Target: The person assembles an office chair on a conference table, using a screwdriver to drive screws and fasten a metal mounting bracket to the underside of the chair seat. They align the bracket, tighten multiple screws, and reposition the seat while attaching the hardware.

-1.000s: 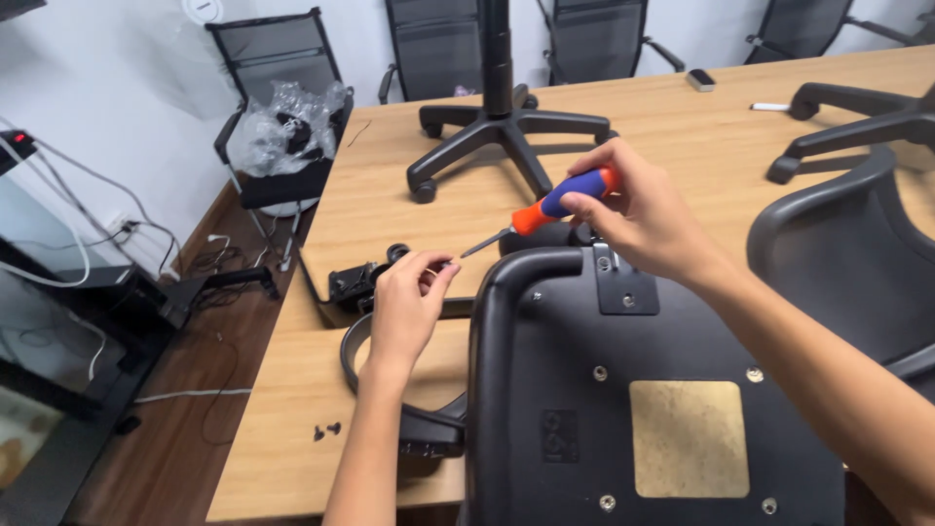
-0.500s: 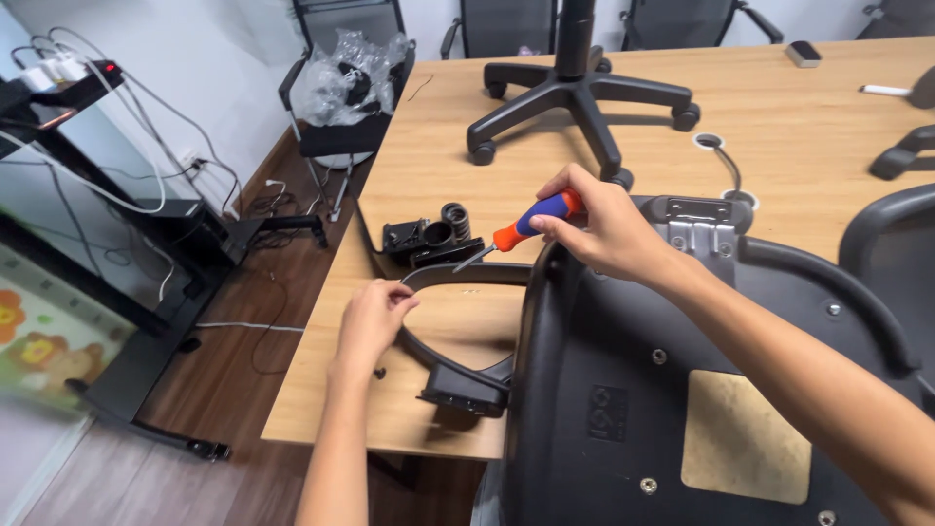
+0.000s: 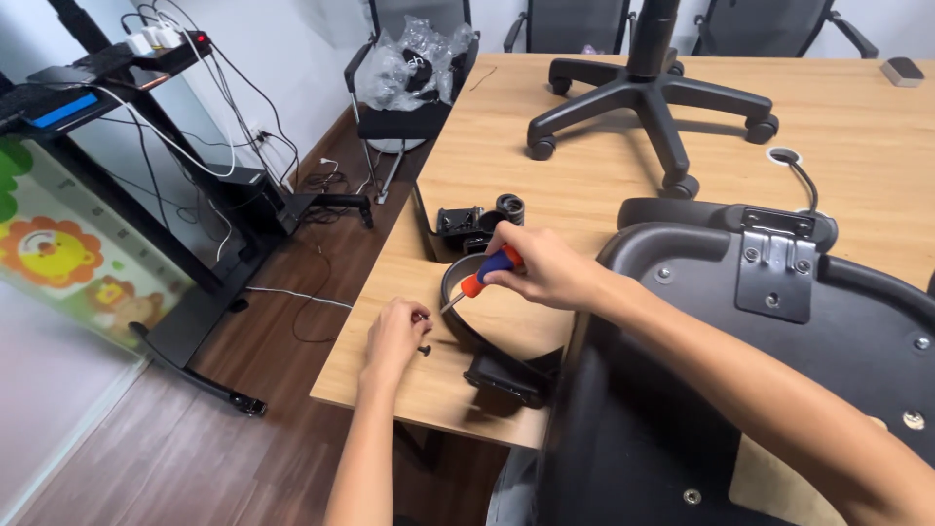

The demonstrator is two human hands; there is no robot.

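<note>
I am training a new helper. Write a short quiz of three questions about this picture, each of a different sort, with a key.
1. True or false: the right hand holds a hammer.
2. What does the left hand reach for on the wooden table? A) small dark screws B) a cup C) a phone
3. Fill in: the screwdriver has an orange and ____ handle.

Key: 1 false, it holds the screwdriver; 2 A; 3 blue.
</note>
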